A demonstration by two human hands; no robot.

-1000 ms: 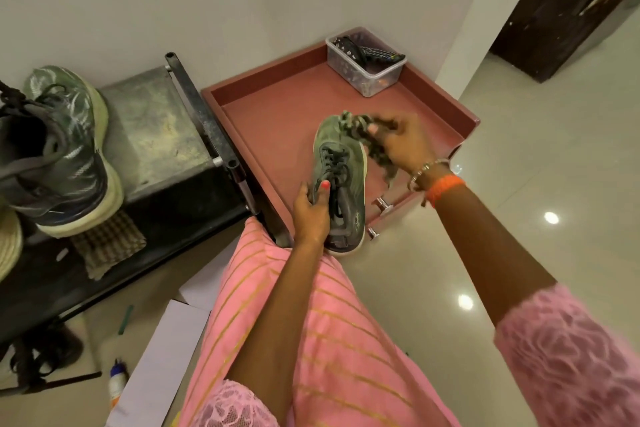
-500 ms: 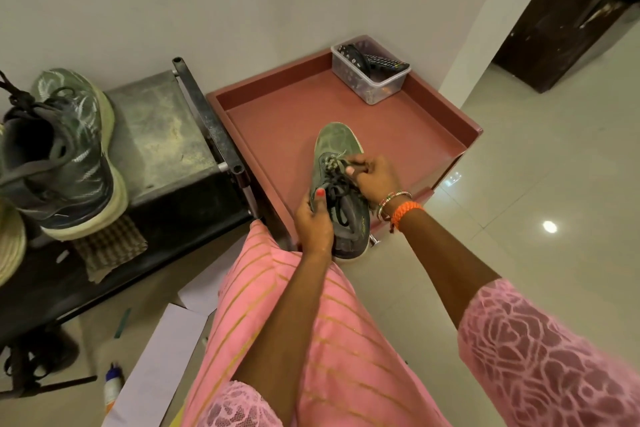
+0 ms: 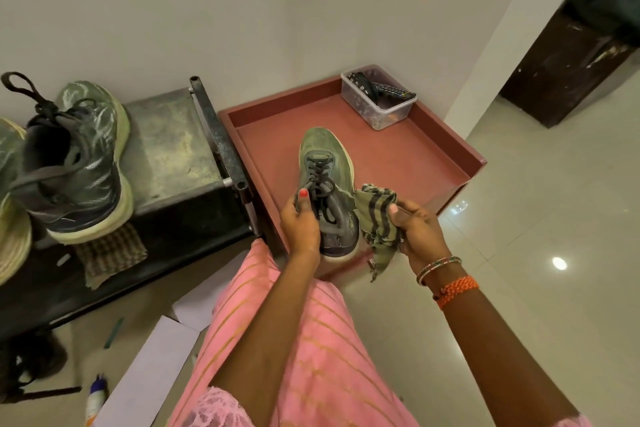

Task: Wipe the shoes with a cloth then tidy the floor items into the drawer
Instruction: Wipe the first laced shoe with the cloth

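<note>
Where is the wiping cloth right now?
In the head view, the striped cloth is bunched in the right hand, just right of the green shoe that the left hand holds over the red drawer.

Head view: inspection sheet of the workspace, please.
Surface: pale tiled floor; red drawer open.
Job's things: shoe over the drawer; striped cloth at its side; second shoe on the metal rack.
Clutter: papers, bottle; plastic box in the drawer.
Grippers: left hand grips shoe; right hand grips cloth.
Cables: nothing seen.
Surroundings: wall, dark cabinet.
</note>
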